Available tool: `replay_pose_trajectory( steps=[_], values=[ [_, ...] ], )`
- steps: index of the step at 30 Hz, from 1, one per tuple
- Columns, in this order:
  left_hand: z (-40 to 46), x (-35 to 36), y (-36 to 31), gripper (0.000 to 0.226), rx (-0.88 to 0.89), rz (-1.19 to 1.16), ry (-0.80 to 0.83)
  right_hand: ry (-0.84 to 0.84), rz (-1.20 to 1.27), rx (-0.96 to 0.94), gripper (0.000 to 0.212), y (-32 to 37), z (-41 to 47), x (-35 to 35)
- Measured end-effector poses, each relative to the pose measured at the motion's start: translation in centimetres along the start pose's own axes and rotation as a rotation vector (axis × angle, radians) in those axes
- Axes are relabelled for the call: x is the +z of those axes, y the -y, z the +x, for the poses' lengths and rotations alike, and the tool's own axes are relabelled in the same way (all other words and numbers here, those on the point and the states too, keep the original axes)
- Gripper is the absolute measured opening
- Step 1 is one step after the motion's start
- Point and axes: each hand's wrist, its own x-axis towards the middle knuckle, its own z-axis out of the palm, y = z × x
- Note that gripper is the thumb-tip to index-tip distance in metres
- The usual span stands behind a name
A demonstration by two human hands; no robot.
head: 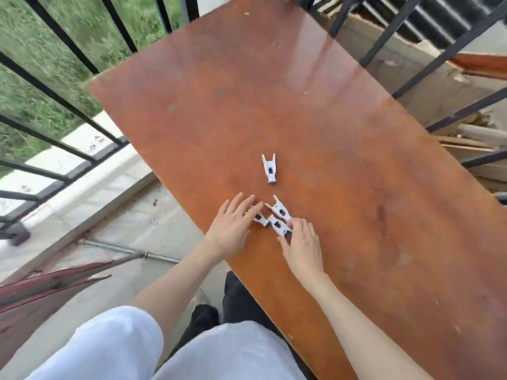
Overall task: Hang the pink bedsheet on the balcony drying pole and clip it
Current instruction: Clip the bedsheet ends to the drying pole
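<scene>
Several white clothes clips lie on a brown wooden table [315,111]. One clip [269,168] lies alone, farther out. Three lie bunched near the table's near edge. My left hand [233,223] rests flat with fingers spread, its fingertips on the left clip [260,218]. My right hand [301,242] pinches the near end of the middle clip [277,225] between thumb and fingers. The third clip [280,209] lies just beyond, touching the middle one. A pinkish-maroon cloth [41,294] shows at the lower left, low beside a metal pole [123,250].
A black balcony railing [55,94] runs along the left, with grass beyond it. More black bars [450,50] and stacked wood planks [477,138] stand behind the table on the right. My white trousers fill the bottom of the view.
</scene>
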Motion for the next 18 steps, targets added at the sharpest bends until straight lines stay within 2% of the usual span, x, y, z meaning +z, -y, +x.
replay_pose_trajectory(
  steps=[4,8,13,18],
  values=[
    [0.6,0.0,-0.2,0.032,-0.039,-0.004,-0.146,-0.019,0.091,0.009,0.028,0.2,-0.3,0.0],
    [-1.3,-0.4,-0.5,0.025,-0.276,-0.162,-0.185,0.050,0.231,0.022,0.034,1.0,-0.9,-0.3],
    [-5.5,-3.1,0.5,0.022,-0.591,-0.713,-0.279,0.287,0.604,0.116,0.032,4.8,-0.7,-0.8],
    [-12.2,-6.5,2.4,0.029,-0.755,-1.202,-0.532,0.473,0.771,-0.032,0.033,12.3,-1.3,-1.3]
  ],
)
